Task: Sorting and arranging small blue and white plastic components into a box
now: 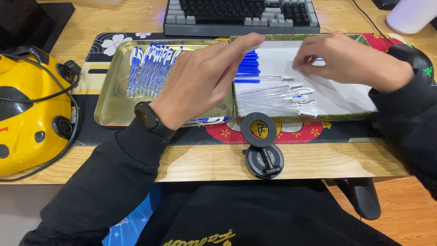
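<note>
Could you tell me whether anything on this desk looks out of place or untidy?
Nothing looks spilled or damaged. The assembled blue pens lie in a neat row in the gold metal tray, and the clear barrels lie roughly side by side in the white-lined box. Only one pen sits apart, at the tray's near edge below the left hand.

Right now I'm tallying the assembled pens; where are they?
In the head view, the assembled pens lie left of centre in the gold metal tray, beside the left hand.
</note>
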